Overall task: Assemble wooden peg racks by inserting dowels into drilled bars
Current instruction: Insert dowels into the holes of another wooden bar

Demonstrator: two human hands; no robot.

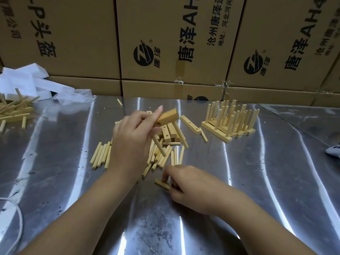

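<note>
My left hand [134, 137] grips a drilled wooden bar [168, 116] above the table, tilted, with two dowels [181, 135] stuck in it and pointing down. My right hand [191, 186] rests low on the metal table and pinches a loose dowel [161, 183] lying there. Loose dowels [160, 157] are scattered under the left hand, with another bunch [101, 157] to its left. Bare drilled bars [170, 134] lie behind them, and one more bar [190, 124] lies aslant to the right.
Several finished peg racks [230, 124] stand in a row at the right. More wooden parts [12, 111] pile up at the far left beside white foam and plastic [27, 80]. Cardboard boxes [165, 43] wall off the back. A white cord [18, 227] lies bottom left.
</note>
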